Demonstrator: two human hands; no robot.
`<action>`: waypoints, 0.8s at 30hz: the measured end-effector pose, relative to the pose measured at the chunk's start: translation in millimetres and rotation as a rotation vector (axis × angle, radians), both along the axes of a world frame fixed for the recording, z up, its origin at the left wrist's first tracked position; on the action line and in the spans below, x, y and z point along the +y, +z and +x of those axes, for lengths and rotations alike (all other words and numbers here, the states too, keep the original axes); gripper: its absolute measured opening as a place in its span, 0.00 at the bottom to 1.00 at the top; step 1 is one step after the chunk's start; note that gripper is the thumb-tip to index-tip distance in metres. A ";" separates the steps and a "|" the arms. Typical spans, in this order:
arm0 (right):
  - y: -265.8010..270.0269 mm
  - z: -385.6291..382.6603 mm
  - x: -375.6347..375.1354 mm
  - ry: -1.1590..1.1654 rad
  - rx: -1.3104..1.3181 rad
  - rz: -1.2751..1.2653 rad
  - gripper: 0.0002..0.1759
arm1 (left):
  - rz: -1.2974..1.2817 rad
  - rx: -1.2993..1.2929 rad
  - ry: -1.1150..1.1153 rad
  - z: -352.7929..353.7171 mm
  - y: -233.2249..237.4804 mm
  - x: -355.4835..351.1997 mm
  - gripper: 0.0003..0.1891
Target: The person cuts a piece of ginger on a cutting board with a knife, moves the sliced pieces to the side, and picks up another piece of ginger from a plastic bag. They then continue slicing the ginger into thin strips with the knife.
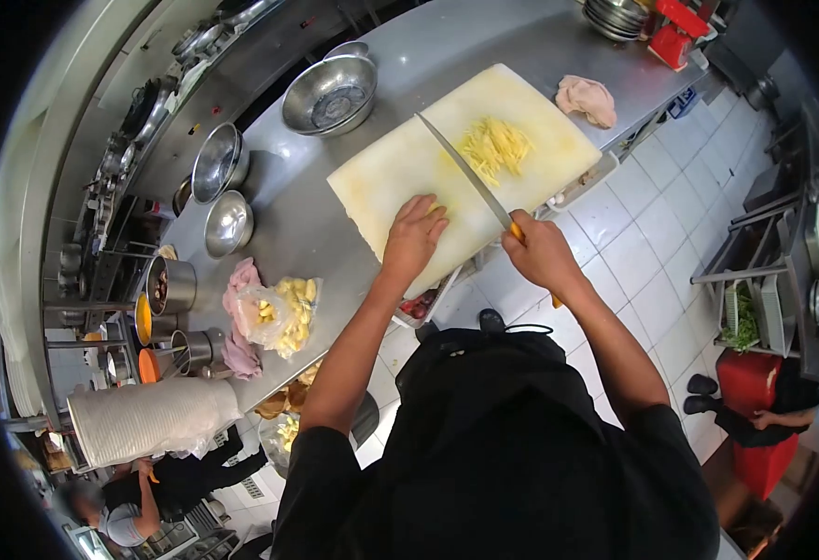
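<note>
Two bare hands work over the cutting board, and I place everything by that board. At its near edge, the right hand has its fingers clamped round the orange handle of the knife. The left hand lies on the board's left part, fingers close together over a small yellow piece; from my end I can't tell whether they pinch it or only press, since most of it is hidden.

The blade slants across the board, between the left hand and the loose heap of cut yellow strips on the board's farther half.

To cut well here, I'd curl the left fingertips back and tuck the thumb behind, letting the knuckles guide the flat of the blade. I'd hold the piece firmly against the board, match the width of the strips, and use short, even strokes. The heap is best kept on its own side of the blade; if it spreads, it could get under the edge.

Left of the board, on the bench, is a clear bag of yellow pieces. Past the board's far-left side stands a large metal bowl; just off its far-right side lies a crumpled pink cloth.
</note>
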State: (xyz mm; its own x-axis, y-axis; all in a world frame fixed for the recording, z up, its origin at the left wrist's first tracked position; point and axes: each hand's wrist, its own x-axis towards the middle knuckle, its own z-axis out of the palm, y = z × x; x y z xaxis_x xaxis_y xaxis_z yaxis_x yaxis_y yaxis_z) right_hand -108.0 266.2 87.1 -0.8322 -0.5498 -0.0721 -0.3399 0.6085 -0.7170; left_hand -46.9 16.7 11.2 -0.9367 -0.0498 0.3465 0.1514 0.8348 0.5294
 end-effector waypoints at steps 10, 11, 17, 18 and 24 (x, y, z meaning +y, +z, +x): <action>-0.9 4.1 -0.7 0.006 0.162 0.009 0.12 | -0.194 0.121 0.039 0.2 10.0 4.4 0.18; -2.6 4.7 0.2 -0.017 0.211 -0.004 0.13 | -0.173 0.161 0.071 2.0 12.4 5.4 0.18; -8.5 8.0 7.5 -0.054 0.360 -0.061 0.20 | -0.117 0.289 0.040 1.3 62.8 16.4 0.21; -4.4 10.4 9.0 -0.046 0.366 -0.081 0.19 | -0.125 0.297 0.014 -1.7 68.8 15.8 0.21; 12.7 17.9 15.2 0.030 0.405 -0.121 0.19 | -0.301 0.251 -0.028 -8.4 87.6 -1.1 0.20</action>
